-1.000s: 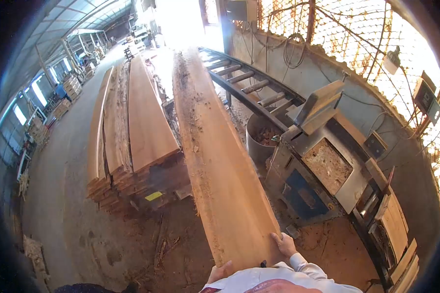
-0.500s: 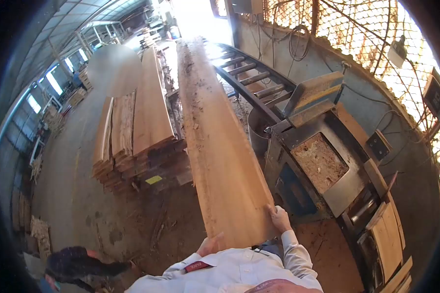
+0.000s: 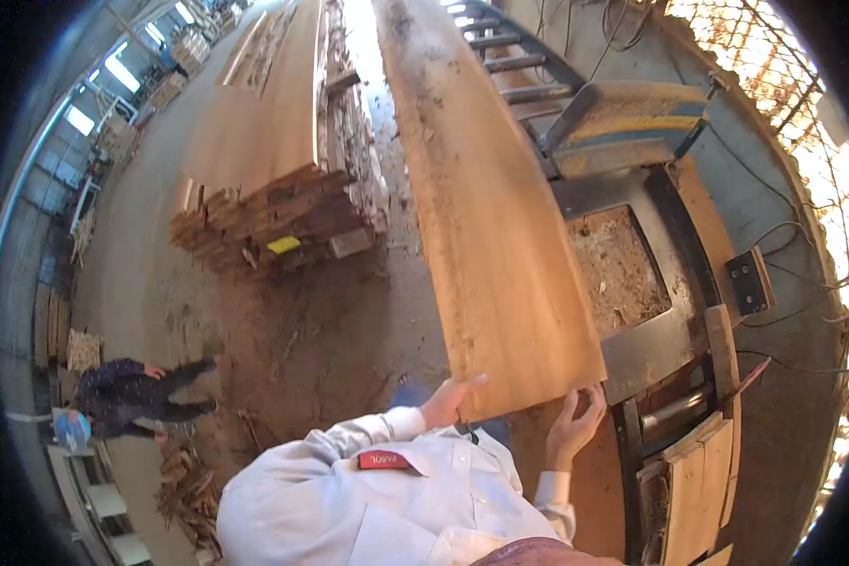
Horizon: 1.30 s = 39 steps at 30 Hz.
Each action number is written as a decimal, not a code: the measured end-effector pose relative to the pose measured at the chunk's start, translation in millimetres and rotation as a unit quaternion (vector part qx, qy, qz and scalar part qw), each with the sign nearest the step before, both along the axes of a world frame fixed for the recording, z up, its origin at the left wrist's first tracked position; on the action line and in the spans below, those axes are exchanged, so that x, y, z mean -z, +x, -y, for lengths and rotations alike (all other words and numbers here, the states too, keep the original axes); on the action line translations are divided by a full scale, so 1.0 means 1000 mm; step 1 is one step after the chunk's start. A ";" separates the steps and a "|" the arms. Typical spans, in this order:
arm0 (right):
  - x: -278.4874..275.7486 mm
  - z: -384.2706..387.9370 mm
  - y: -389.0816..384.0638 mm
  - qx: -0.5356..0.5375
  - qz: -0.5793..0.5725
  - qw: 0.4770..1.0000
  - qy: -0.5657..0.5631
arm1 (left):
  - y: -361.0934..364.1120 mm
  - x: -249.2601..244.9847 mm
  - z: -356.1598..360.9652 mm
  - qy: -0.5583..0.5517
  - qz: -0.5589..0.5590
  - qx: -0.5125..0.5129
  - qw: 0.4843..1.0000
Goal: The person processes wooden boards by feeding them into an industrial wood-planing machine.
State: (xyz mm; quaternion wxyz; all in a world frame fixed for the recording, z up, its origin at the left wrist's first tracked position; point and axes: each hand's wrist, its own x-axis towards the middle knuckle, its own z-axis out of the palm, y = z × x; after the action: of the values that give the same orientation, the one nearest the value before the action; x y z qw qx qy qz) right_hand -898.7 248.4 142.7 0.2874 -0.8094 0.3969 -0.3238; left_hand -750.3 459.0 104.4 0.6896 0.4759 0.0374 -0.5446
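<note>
A long wooden plank with a rough bark strip along its left side stretches away from my body. My left hand is closed on the plank's near left corner. At the near right corner, my right hand touches the end edge with its fingertips, its fingers bent and apart. The plank's right side lies beside and partly over the metal machine table, which has a sawdust-filled opening.
A stack of boards stands left of the plank. Black metal rollers lie beyond the machine. Cut boards lean at the lower right. Another person stands at the lower left. Bark scraps lie near that person.
The plank's near end has moved right, towards the machine, with both hands. My right hand has loosened from the side edge and shifted to the end corner. The camera view has tilted down.
</note>
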 end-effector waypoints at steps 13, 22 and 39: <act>0.090 -0.060 -0.002 0.047 0.231 0.695 0.679 | -0.009 0.030 0.079 -0.009 -0.179 0.021 0.984; 0.093 -0.056 0.016 0.092 0.278 0.747 0.597 | 0.036 0.005 0.073 0.107 0.018 0.269 0.957; 0.034 0.082 -0.015 0.059 -0.209 0.949 0.231 | 0.017 0.002 0.194 -0.024 0.043 0.272 0.961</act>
State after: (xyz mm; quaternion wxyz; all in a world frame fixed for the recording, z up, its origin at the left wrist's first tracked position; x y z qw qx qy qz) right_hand -913.2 166.6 108.5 0.3577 -0.7454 0.5589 -0.0636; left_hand -733.1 265.4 102.4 0.5279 0.4747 -0.1360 -0.6910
